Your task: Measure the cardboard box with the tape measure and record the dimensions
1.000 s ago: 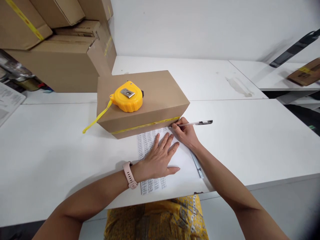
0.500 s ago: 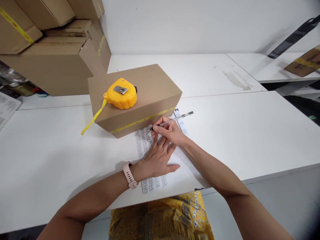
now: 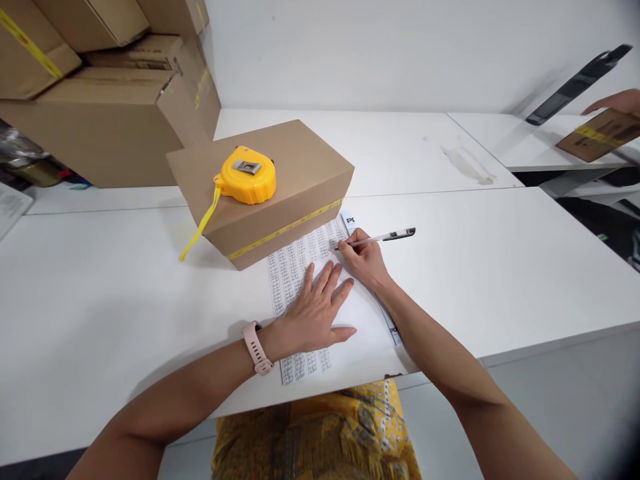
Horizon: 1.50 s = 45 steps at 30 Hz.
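Observation:
My left hand point(image 3: 320, 310) lies flat on a sheet of paper point(image 3: 361, 307), its fingers spread. Columns of small handwriting fill the sheet's left part. In my right hand point(image 3: 365, 259) is a pen point(image 3: 397, 235) with a clear barrel and a dark cap on its rear end; its tip is at the paper, near the top of the written columns. Just beyond the hands stands a closed cardboard box point(image 3: 290, 223) with yellow tape along its side, covering the sheet's upper left corner. On top of it rests a yellow tape measure point(image 3: 247, 175) with a strap hanging over the edge.
Several cardboard boxes point(image 3: 115, 127) are stacked at the back left. At the far right, another person's hand point(image 3: 617, 101) touches a small taped box point(image 3: 597, 137), near a leaning dark object point(image 3: 575, 87). The white table point(image 3: 475, 267) ends at its front edge close to me.
My right hand has moved right with the pen, away from my left fingers, uncovering more writing. The box has shifted slightly away and left. Another person's hand has appeared at the far right.

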{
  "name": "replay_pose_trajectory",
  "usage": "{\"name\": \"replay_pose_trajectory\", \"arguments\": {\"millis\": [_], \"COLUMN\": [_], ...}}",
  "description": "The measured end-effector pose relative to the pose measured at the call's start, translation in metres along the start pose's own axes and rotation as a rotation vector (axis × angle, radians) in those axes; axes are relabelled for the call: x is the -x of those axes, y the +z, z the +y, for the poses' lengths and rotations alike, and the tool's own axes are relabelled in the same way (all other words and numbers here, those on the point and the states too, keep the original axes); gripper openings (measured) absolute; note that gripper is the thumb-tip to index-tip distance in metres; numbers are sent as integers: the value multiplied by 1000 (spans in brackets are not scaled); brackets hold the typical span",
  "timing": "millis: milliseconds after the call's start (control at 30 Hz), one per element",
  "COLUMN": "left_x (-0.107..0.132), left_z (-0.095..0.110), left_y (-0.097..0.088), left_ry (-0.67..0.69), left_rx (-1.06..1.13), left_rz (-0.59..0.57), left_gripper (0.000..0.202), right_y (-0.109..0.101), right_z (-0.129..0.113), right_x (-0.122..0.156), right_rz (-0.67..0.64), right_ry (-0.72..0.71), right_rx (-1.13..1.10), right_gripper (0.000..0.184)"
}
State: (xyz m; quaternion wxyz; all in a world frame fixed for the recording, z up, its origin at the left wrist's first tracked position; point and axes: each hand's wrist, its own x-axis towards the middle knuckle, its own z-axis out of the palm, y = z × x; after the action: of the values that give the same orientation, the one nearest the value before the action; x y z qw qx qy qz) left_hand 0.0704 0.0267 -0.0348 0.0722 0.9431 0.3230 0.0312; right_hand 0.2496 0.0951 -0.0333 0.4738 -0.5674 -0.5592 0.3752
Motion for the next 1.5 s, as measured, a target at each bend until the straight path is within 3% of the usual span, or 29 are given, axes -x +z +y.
{"name": "replay_pose_trajectory", "arguments": {"millis": [300,633,1500], "left_x": [0,0,0], "left_z": [0,0,0], "left_y": [-3,0,-1], "left_ry": [-3,0,2], "left_rx": [11,1,14], "left_rz": [-13,1,-10], "left_gripper": [91,91,92], "right_y": [-1,-1,-1], "right_z": [-2,-2,-1], "right_x": [-1,0,-1], "right_rz": [41,-15,-15], "right_ry": [24,20,29], "right_rx": [46,10,15], "right_gripper": [24,25,25]}}
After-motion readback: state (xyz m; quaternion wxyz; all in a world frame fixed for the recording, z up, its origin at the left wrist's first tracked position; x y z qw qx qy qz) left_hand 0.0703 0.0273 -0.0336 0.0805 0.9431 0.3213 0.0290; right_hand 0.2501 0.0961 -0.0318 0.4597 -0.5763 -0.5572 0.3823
